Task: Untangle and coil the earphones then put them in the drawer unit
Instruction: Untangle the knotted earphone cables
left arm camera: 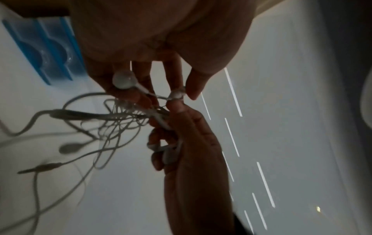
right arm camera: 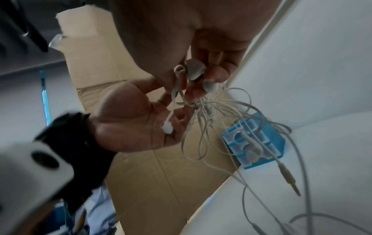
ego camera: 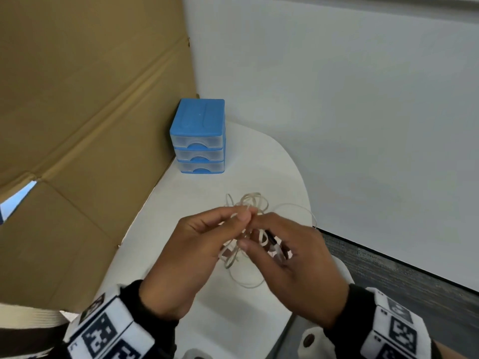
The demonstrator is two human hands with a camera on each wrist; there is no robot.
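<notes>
While the white earphones (ego camera: 248, 216) hang in a messy knot over the white table (ego camera: 197, 193), both hands work on them up in the air. The left hand (ego camera: 189, 252) pinches a bit of the cord between its thumb and first finger, right at the top of the knot. The right hand (ego camera: 293, 257) has its fingers curled round more loops and round at least one earbud (right arm camera: 194, 69), as the right wrist view shows. Loose loops stick out past the fingers, and the plug (right arm camera: 287, 176) dangles low near the table. So I think the job is only just started: the cord is not yet untangled, nothing is coiled, and nothing is put away. The blue drawer unit (ego camera: 198, 137) sits at the back of the table, well apart from the hands, in the corner by the brown cardboard (ego camera: 77, 112) and the pale wall (ego camera: 337, 99). All three of its clear drawers look pushed in, so one has to be pulled out before the earphones can go inside. Nothing lies between the hands and the drawers. What stands in the way is the knot itself, and both hands are busy, so one must let go to open a drawer.
</notes>
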